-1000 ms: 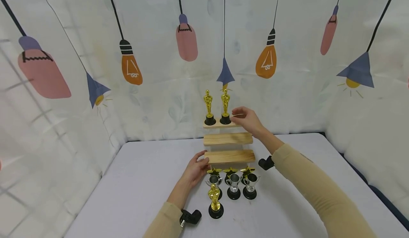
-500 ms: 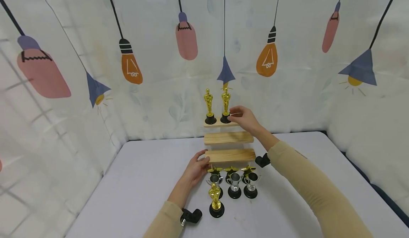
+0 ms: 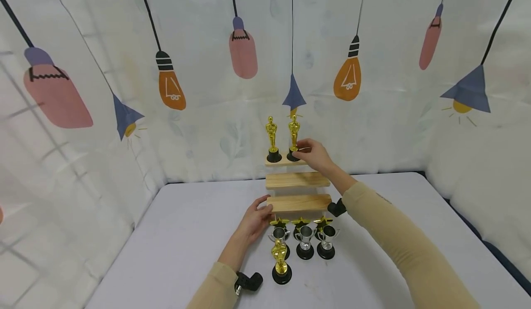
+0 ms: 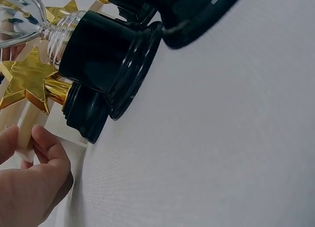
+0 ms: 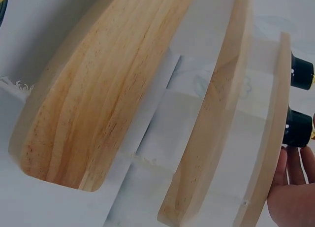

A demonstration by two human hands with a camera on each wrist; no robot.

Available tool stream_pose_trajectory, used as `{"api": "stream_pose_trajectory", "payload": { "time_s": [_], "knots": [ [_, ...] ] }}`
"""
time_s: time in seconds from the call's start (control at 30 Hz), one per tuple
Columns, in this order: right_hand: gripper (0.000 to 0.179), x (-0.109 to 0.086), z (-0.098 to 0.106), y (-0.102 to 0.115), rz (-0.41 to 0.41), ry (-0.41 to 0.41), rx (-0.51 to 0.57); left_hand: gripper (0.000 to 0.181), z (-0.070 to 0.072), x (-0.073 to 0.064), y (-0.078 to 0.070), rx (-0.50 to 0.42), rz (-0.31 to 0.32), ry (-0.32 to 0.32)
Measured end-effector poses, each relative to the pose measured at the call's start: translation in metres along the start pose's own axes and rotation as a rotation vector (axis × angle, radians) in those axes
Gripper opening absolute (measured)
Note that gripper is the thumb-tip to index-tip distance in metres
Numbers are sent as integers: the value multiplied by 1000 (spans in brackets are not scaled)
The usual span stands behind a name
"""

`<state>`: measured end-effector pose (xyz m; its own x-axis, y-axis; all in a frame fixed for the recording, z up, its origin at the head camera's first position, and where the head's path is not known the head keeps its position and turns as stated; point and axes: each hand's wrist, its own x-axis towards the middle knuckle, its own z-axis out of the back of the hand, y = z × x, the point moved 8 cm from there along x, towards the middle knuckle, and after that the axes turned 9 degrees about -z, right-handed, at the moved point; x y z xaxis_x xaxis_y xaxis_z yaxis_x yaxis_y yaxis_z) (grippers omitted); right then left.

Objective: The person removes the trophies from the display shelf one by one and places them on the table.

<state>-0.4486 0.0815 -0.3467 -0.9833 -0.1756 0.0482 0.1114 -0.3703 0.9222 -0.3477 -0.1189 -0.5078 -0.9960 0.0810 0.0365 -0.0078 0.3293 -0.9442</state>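
Observation:
My left hand (image 3: 252, 221) pinches the left end of the lowest wooden shelf board (image 3: 299, 203) between thumb and fingers; the left wrist view shows the grip at the board's edge (image 4: 24, 138). On the top board (image 3: 284, 162) stand two gold figurine trophies with black bases. The fingers of my right hand (image 3: 317, 157) are at the base of the right-hand figurine trophy (image 3: 294, 134), thumb in front. In the right wrist view, fingertips meet its black base (image 5: 298, 127). The left-hand figurine trophy (image 3: 271, 136) stands upright beside it.
A middle board (image 3: 296, 180) lies between the other two. Before the rack, on the white table (image 3: 186, 244), stand several gold star trophies (image 3: 301, 224), silver cups (image 3: 305, 240) and another gold figurine trophy (image 3: 281, 263). A patterned cloth wall (image 3: 215, 129) rises behind.
My right hand has moved left, from beside the right-hand figurine trophy to its base, the thumb now overlapping it. My left hand keeps its hold on the lowest board.

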Motion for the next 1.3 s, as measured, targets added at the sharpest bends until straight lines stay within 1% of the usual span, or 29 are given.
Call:
{"api": "stream_pose_trajectory", "payload": {
  "time_s": [0.07, 0.2, 0.53, 0.87, 1.1, 1.3],
  "knots": [
    [47, 1, -2, 0, -4, 1, -10, 55, 0, -1, 0, -4, 5, -5],
    [46, 1, -4, 0, -9, -1, -27, 56, -2, -2, -2, -9, -2, 8],
    [48, 2, -5, 1, -27, -28, -78, 55, -2, -1, -2, -12, -7, 16],
    [45, 1, -6, 2, -26, -59, -87, 55, -2, -1, 0, -20, -15, 11],
    [45, 0, -4, 3, -27, -55, -111, 55, -3, 0, 0, -17, -14, 15],
    [48, -2, -4, 3, -34, -33, -128, 55, -2, -1, -1, -9, -18, 12]
  ]
}}
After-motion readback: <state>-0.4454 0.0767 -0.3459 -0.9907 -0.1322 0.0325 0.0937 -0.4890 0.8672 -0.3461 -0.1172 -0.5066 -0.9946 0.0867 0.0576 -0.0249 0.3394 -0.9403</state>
